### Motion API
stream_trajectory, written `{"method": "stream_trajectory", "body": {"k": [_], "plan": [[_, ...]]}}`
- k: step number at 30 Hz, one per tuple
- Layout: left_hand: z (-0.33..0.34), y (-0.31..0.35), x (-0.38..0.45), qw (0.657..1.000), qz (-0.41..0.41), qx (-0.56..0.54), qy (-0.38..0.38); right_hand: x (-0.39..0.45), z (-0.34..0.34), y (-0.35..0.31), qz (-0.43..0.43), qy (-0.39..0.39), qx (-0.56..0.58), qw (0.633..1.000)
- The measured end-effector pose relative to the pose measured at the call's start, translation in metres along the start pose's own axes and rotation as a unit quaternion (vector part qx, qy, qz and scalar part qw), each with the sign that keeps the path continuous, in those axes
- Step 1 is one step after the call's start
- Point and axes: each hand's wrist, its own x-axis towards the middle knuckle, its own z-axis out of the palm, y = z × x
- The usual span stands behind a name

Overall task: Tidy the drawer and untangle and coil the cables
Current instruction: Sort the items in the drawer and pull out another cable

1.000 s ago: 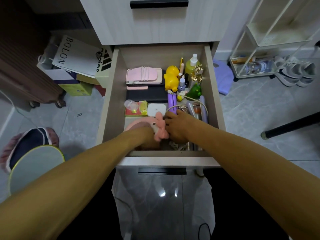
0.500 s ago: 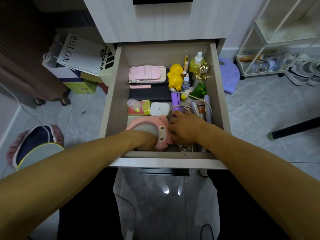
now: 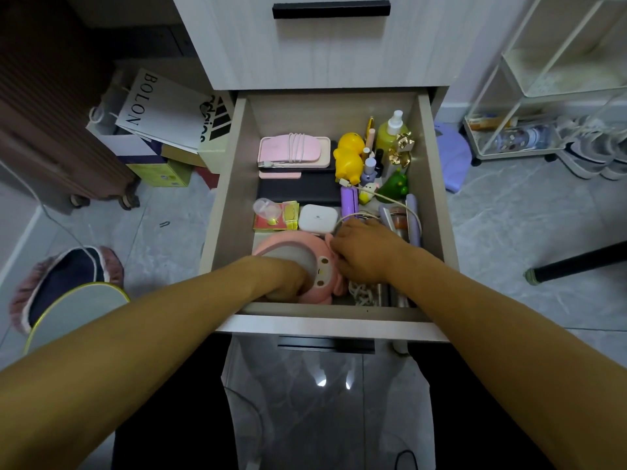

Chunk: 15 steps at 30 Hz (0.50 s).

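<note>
The open drawer (image 3: 432, 184) is full of small items. My left hand (image 3: 283, 281) grips the near rim of a round pink mirror (image 3: 298, 252) with a cartoon face at the drawer's front left. My right hand (image 3: 364, 251) lies palm down just right of the mirror, fingers curled onto a white cable (image 3: 390, 198) that loops back past a purple tube (image 3: 349, 201). A tangled white cord (image 3: 364, 293) shows under my right wrist. At the back left, a pink case (image 3: 293, 150) has a white USB cable wound around it.
Also in the drawer are a yellow duck toy (image 3: 349, 154), a green-yellow spray bottle (image 3: 390, 134), a green toy (image 3: 395, 186), a white square box (image 3: 319, 218) and a black pouch (image 3: 298, 191). Bags and boxes (image 3: 159, 113) stand left; a wire rack (image 3: 543, 96) and shoes stand right.
The pink mirror has been turned so its glass faces up and now lies flatter. My right hand has slid slightly back toward the white cable loop.
</note>
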Motion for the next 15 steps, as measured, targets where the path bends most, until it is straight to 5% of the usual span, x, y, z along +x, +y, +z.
{"method": "stream_trajectory", "body": {"k": [2,9,15], "plan": [[0.005,-0.013,0.015,0.999,-0.009,-0.033,-0.035,0.006,-0.006,0.002,0.036,0.036,0.025,0.998],[-0.005,-0.056,0.043,0.972,-0.011,-0.132,0.194,0.044,-0.019,0.004,0.106,0.047,0.001,0.993],[-0.03,-0.072,0.1,0.986,-0.12,-0.076,0.088,0.073,-0.023,0.003,0.144,0.004,-0.068,0.987]]}}
